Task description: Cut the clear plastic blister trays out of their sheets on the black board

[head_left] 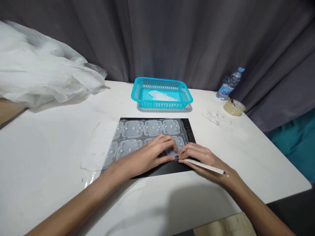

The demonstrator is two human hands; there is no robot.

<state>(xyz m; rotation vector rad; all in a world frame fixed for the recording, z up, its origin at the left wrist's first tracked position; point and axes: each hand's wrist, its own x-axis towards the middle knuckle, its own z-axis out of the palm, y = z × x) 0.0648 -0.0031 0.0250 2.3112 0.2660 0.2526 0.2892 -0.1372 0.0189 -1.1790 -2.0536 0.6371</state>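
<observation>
A translucent plastic sheet (133,128) with several raised rounded-square shapes lies partly over a black mat (157,171), its left part reaching onto the white table. My left hand (159,149) rests on the sheet with fingers curled, thumb and fingertips at its lower right edge. Close against those fingertips, my right hand (200,157) is closed around a slim white pen-like tool (208,167). The tool's rear end points right, over my wrist. Its working tip meets a small dark spot between both hands, and I cannot make out its exact kind.
Behind the mat stands a turquoise basket (161,105) with white pieces (162,96) inside. Toward the right are a water bottle (230,85), a tape roll (234,107) and white scraps (213,118). Piled white plastic film (46,65) covers the back left. A grey curtain (157,39) hangs behind.
</observation>
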